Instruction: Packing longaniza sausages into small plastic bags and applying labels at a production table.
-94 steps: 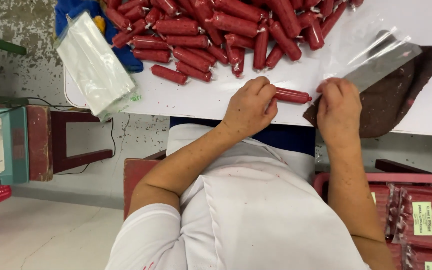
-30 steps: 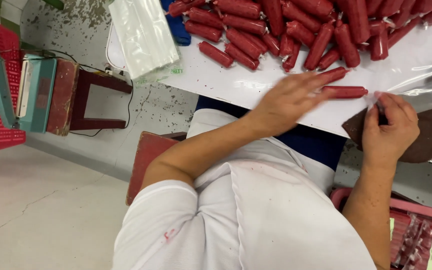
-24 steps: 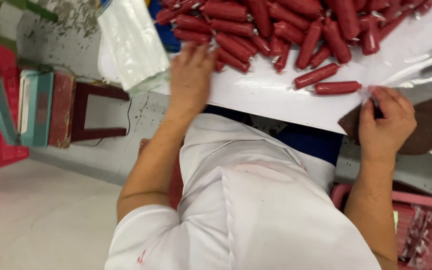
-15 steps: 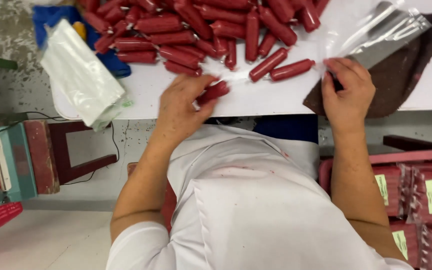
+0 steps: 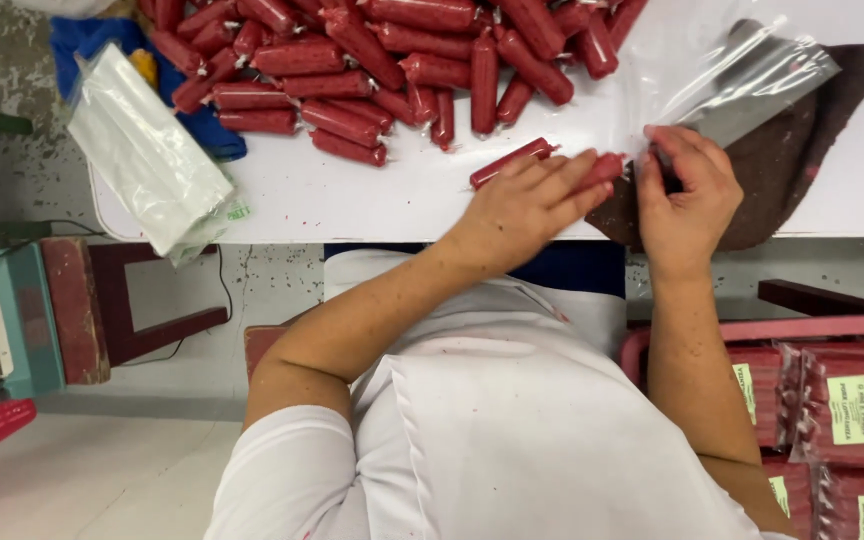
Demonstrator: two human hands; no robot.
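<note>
My left hand lies over a red sausage and holds it with its tip at the mouth of a clear plastic bag. My right hand pinches the bag's open edge, on a dark brown mat. Another red sausage lies on the white table just beyond my left fingers. A big pile of red sausages covers the far side of the table.
A stack of clear bags hangs over the table's left edge, beside a blue cloth. A teal machine stands low at the left. A pink crate of packed sausages sits at the lower right.
My left hand reached out to the pile, took a sausage and carried it right to the bag's mouth. My right hand stayed on the bag.
</note>
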